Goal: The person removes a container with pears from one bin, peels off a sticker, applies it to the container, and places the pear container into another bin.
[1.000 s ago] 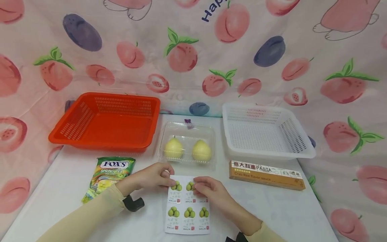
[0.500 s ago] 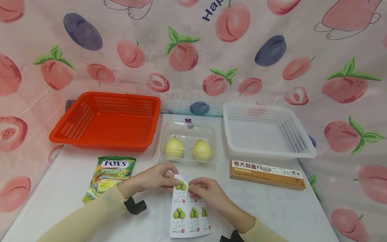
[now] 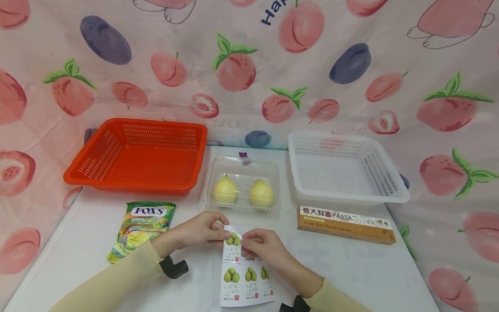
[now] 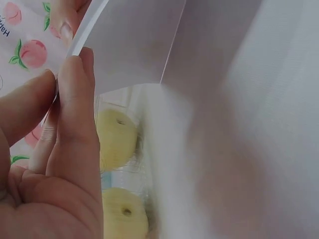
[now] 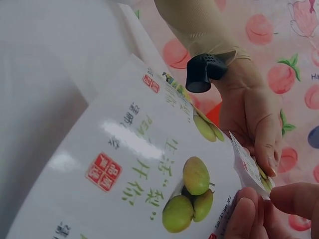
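Observation:
A white sheet of pear stickers (image 3: 243,299), printed with green pears and writing, is held up by both hands over the table. My left hand (image 3: 199,230) pinches its top left corner between thumb and fingers; the left wrist view shows the sheet's plain back beside the fingers. With thumb and fingertips, my right hand (image 3: 265,245) pinches the top edge just right of the first sticker (image 3: 232,251). In the right wrist view that sticker (image 5: 244,154) stands out from the sheet, between the two hands. Behind the sheet lies a clear plastic clamshell (image 3: 243,167) with two yellow pears.
A red basket (image 3: 156,187) stands at the back left and a white basket (image 3: 347,197) at the back right. Beside my left forearm lies a green candy bag (image 3: 142,223). A pasta box (image 3: 347,225) lies right of my right hand. Fruit-printed cloth hangs behind.
The sheet has shifted slightly right and now bends at its top. My right hand has moved a little left, and the first sticker now stands apart from the others.

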A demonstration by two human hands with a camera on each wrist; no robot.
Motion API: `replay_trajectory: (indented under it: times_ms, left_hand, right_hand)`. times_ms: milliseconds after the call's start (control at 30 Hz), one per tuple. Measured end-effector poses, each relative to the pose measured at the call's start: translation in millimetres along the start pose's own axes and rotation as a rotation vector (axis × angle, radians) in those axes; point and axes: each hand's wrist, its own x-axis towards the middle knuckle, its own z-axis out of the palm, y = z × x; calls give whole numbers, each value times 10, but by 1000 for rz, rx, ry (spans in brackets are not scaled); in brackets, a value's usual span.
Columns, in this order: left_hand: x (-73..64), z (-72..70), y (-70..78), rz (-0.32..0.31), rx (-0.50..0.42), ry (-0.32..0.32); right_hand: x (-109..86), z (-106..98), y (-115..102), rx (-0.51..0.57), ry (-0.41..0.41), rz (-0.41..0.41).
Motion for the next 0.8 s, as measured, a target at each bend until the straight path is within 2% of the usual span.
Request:
replay_trajectory:
  times_ms: [533, 800]
  left_hand:
    - [14, -110, -186, -20, -14, 26]
    - [-3, -197, -309, -74, 18, 61]
  right_hand:
    - [81, 57, 92, -3, 37, 12]
    - [129, 56, 143, 0, 59, 10]
